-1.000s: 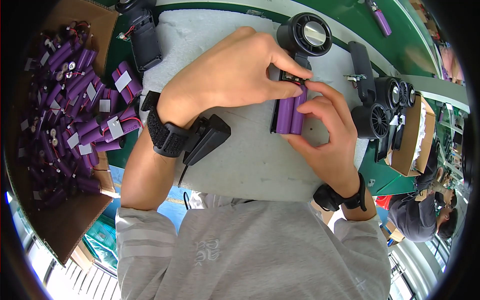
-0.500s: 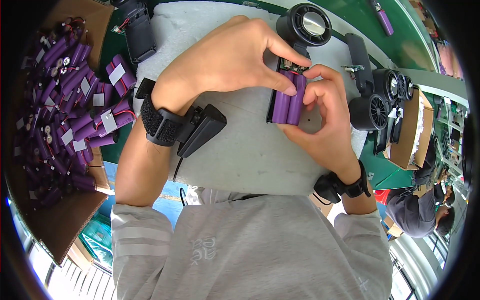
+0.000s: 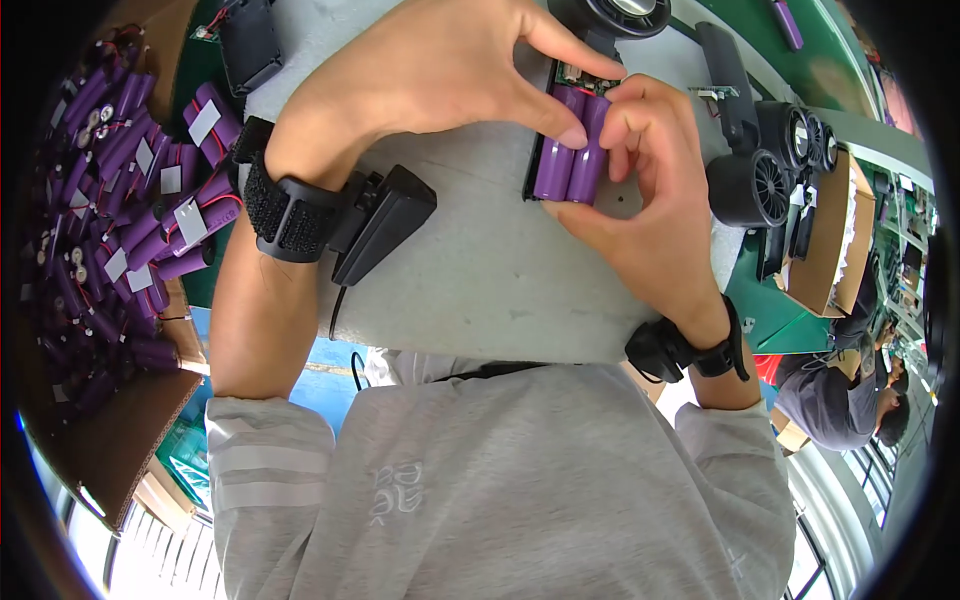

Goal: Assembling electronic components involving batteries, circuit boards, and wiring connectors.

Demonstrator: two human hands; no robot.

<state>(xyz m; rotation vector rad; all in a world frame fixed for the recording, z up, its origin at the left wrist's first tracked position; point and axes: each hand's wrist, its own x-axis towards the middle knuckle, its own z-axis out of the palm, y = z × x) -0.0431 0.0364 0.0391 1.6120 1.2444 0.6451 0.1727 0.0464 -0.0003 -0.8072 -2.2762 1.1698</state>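
Observation:
A purple two-cell battery pack (image 3: pixel 568 165) lies in the open black handle of a handheld fan, whose round head (image 3: pixel 628 14) is cut by the upper edge. Between the cells and the head, a green circuit board (image 3: pixel 575 78) shows. My left hand (image 3: pixel 450 75) reaches over from the left, thumb pressed on the cells and index fingertip by the board's right side. On the right, my right hand (image 3: pixel 655 200) curls around the pack, its thumb at the lower end and its fingers along the right side. Its fingertips are partly hidden.
A cardboard box (image 3: pixel 150 430) of purple battery packs (image 3: pixel 130 190) stands left. A black housing (image 3: pixel 250 45) lies at upper left. Right of the pale work pad (image 3: pixel 470 290) are more fan bodies (image 3: pixel 748 188) and an open carton (image 3: pixel 832 240). Farther right, another person (image 3: pixel 835 400) sits.
The whole view has shifted, so the pad, fan and hands appear higher. Both hands stay at the battery pack, with little change in their grip.

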